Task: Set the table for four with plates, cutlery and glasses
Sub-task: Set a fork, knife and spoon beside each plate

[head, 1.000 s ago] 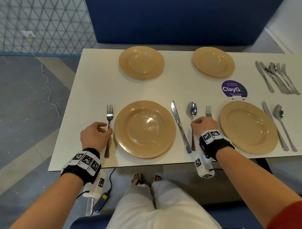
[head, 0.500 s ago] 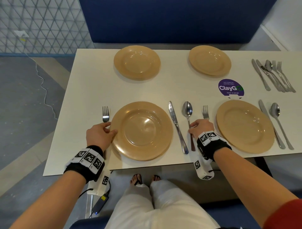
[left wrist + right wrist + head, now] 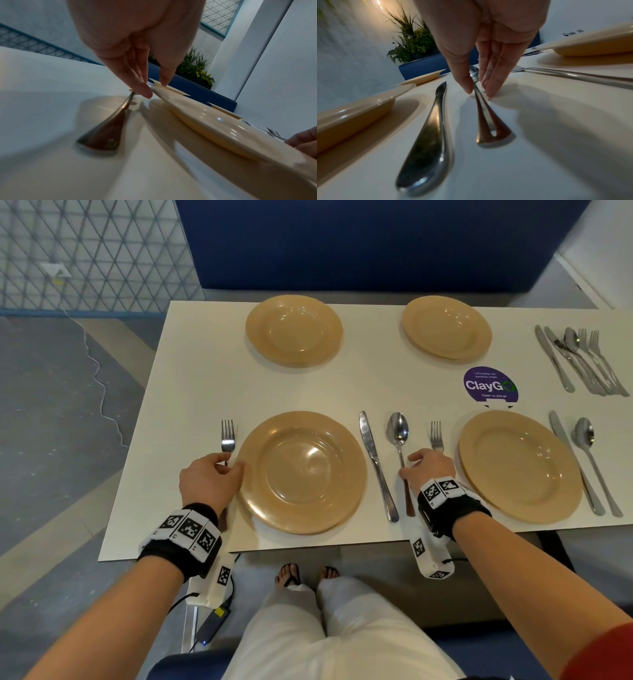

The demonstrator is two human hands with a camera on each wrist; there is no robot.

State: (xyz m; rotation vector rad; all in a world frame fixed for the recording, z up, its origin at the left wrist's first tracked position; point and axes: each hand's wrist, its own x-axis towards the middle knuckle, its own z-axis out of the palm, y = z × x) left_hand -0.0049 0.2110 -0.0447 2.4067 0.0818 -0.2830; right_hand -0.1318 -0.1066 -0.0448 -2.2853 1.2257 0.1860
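Right hand [image 3: 430,469] pinches spoon [image 3: 398,428] mid-handle, flat on worktop [image 3: 191,392] beside knife [image 3: 370,440]. Left hand [image 3: 209,481] not gripping: straight fingertips on fork [image 3: 227,436] neck, thumb on plate [image 3: 342,440] rim. Steel looks stiff, light and slick, so I'd pinch the stems.

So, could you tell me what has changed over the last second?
The left hand slid slightly right: its thumb now rests on the rim of the near-left plate while it still touches the fork. The right hand still pinches the spoon. Plates and cutlery have not visibly moved.
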